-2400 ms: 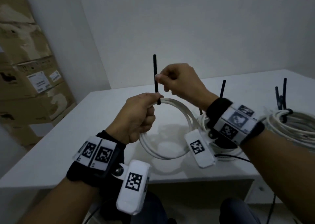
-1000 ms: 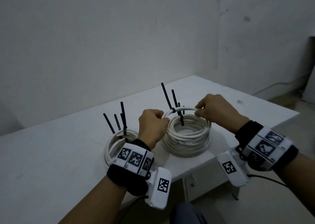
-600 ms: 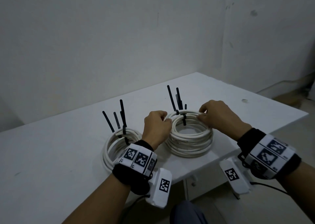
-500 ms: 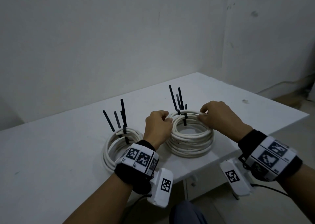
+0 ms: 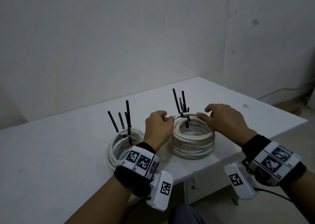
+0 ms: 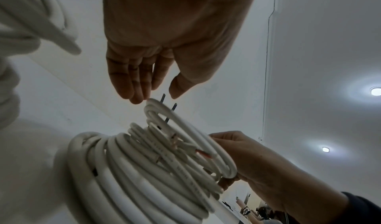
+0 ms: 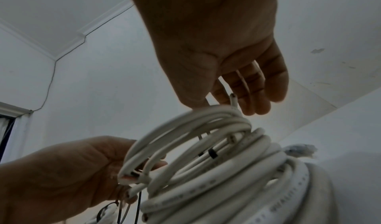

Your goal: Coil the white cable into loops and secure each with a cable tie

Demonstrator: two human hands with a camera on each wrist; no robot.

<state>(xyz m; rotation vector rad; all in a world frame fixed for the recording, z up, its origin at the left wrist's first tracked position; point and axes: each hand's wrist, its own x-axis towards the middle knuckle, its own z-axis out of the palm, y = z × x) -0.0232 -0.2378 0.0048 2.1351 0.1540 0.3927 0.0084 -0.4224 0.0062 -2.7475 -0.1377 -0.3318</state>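
While the top white cable loop (image 5: pixel 188 117) rests on the stack of coiled white cable (image 5: pixel 190 140) near the table's right front corner, both hands sit at its rim. Black cable ties (image 5: pixel 180 103) stand up from the stack's far side, one band wrapped down over the top loops. At the loop's left edge, the left hand (image 5: pixel 158 128) has its fingers loosely extended with fingertips just touching the cable, thumb apart from them, clamping nothing. On the right edge, the right hand (image 5: pixel 225 120) is relaxed too, fingers and thumb slightly spread and fingertips brushing the loop. To the left lies a second cable coil (image 5: pixel 119 145), partly behind the left wrist, with its own black ties (image 5: pixel 125 120) pointing up. Both coils lie on a white table (image 5: pixel 51 155) against a pale wall (image 5: pixel 119 36).
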